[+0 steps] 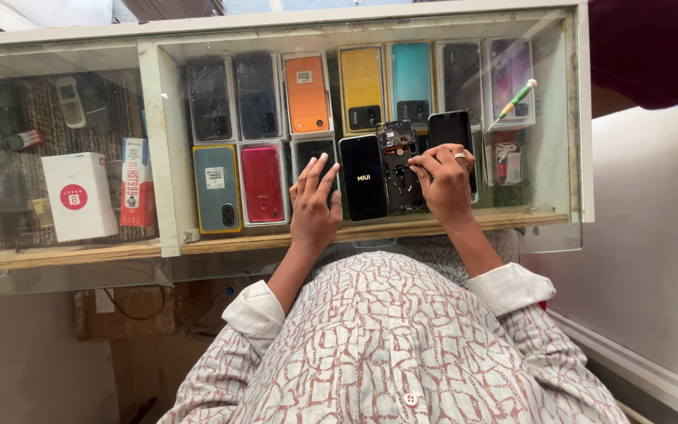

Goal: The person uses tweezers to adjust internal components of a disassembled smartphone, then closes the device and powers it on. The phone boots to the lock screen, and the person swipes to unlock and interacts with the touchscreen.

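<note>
right hand (443, 179): fingers bent, tips pinched down on the right edge of the opened phone (399, 166); looks like it is gripping something tiny there, or the board edge itself, too small to tell which. Ring on one finger.
left hand (313, 206): open and flat, fingers spread, palm down on the glass counter top (559, 157); holds nothing. Fingertips lie over a dark phone box seen under the glass.
opened phone: back cover off, circuit board and camera module bare. Lies flat on the glass between the lit phone (363, 177) and the right hand.
lit phone: black, screen on, flat on the glass, just left of the opened phone, touching or nearly so.
dark phone (450, 133): screen off, just behind the right hand, partly hidden by it.
handling (judgement): opened phone is light, stiff, fragile; bare board and connectors should not be pressed. Glass underneath is slippery, so it may skate. Best held by the long side edges of the frame.
long axis: runs away from the person, near to far; camera end at the far side, bare side up.
screwdriver (514, 102): green handle, lying slanted on the glass, right of the phones, well apart from both hands.
under glass: rows of phone boxes (307, 94), orange, yellow, teal, red, grey.
</note>
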